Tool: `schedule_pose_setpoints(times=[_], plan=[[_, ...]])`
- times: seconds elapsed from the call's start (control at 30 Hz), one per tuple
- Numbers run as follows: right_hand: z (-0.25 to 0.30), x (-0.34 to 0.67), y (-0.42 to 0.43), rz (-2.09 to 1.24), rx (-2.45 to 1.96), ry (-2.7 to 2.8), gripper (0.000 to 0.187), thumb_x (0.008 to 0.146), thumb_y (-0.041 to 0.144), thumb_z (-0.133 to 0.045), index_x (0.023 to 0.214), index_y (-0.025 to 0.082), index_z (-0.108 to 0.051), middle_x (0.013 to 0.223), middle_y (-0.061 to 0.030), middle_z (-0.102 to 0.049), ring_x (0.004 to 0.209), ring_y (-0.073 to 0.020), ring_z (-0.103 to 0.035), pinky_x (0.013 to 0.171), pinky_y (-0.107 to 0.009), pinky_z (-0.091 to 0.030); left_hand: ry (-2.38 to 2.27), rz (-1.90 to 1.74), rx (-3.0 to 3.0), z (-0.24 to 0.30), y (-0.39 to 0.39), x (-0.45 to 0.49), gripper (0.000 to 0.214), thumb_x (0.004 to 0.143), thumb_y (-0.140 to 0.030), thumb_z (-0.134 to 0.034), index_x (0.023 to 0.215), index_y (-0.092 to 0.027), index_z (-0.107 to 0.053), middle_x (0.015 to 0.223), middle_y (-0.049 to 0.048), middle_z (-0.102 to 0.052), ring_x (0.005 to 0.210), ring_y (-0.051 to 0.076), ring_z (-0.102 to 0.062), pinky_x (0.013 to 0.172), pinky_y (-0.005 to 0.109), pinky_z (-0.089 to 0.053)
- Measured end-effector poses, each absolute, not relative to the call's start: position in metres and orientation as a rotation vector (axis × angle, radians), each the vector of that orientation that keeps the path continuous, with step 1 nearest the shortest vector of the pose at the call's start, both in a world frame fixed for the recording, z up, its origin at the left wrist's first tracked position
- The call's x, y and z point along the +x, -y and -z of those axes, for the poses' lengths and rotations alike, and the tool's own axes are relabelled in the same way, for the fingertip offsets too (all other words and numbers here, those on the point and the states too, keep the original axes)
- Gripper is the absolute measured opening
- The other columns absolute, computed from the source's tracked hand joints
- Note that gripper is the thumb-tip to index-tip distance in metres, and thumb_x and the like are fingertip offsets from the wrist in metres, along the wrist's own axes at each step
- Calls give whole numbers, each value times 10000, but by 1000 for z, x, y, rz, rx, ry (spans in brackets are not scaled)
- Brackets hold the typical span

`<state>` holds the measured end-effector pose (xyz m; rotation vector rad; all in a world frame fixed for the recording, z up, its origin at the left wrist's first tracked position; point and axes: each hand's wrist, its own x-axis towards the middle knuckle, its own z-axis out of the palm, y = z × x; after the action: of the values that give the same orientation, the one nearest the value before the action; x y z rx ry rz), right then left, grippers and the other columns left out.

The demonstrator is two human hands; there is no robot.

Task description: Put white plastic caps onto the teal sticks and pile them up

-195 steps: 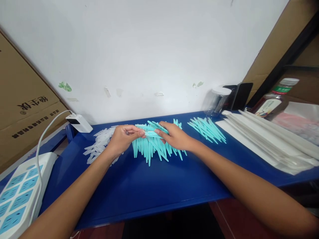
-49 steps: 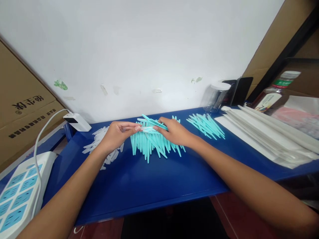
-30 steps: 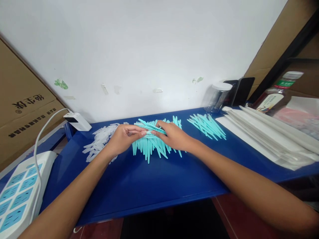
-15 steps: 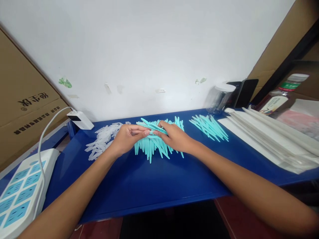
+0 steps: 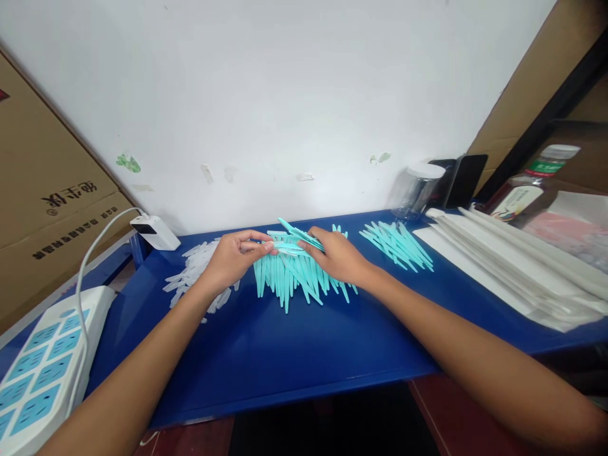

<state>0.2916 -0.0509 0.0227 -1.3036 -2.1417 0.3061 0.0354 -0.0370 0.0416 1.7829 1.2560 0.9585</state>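
Note:
A heap of slim turquoise plastic sticks point(image 5: 287, 282) with tapered ends lies in the middle of the blue table. Above it, my right hand point(image 5: 336, 253) is closed around a small bunch of turquoise sticks point(image 5: 298, 231) that points to the upper left. Between thumb and fingers, my left hand point(image 5: 237, 253) pinches the left end of a turquoise stick point(image 5: 287, 247), which reaches across to the right hand. What else the left fingertips hold is too small to tell. Partly behind the left hand and wrist spreads a pile of small translucent whitish pieces point(image 5: 190, 272).
A second turquoise pile point(image 5: 399, 246) lies to the right. Beyond it are white flat packets point(image 5: 513, 272), a clear jar point(image 5: 413, 193) and a bottle point(image 5: 522, 190). A power strip point(image 5: 47, 361) and a white plugged-in device point(image 5: 156, 232) stand left. The wall point(image 5: 304, 114) closes the back.
My left hand has moved slightly left, away from the right hand, and more of the pinched stick shows between them. My right hand keeps its bunch, almost in place.

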Motion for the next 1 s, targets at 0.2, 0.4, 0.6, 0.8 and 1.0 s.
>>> schedule_pose_setpoints(times=[0.2,0.4,0.6,0.8,1.0], plan=[[-17,293,45,-244,-1375,2079,346,1079,493,-436,856,229,-445,555,39,-434,472,-150,-371,565,-296,-226,-1157,-1113,1394,-51,38,36,261,878,-424,-640,803,-177,-607,577,-52,-406,467,84,-240,443,229,-190],[-17,294,43,-178,-1395,2036,329,1079,482,-445,872,227,-472,611,11,-507,536,-175,-448,599,-296,-261,-893,-839,1227,-54,40,33,329,854,-215,-639,1158,-105,-704,850,51,-594,633,113,-386,535,249,-329],[-24,296,44,-209,-1440,1983,318,1078,445,-458,860,215,-493,661,-13,-553,592,-182,-501,593,-296,-251,-952,-760,1426,-49,44,35,448,974,-490,-629,1290,-175,-584,806,55,-690,526,99,-308,507,264,-254],[-26,296,45,-204,-1431,1997,332,1077,458,-454,855,214,-487,650,-15,-535,585,-179,-472,587,-297,-240,-1137,-936,1474,-40,38,37,402,969,-605,-529,852,-221,-532,487,-103,-213,438,100,-131,450,249,-131],[-23,296,45,-206,-1407,2001,320,1073,458,-457,856,223,-474,580,17,-475,514,-167,-422,573,-301,-230,-1059,-905,1421,-39,39,40,350,979,-525,-553,839,-209,-500,654,-66,-286,512,92,-190,471,219,-170]])
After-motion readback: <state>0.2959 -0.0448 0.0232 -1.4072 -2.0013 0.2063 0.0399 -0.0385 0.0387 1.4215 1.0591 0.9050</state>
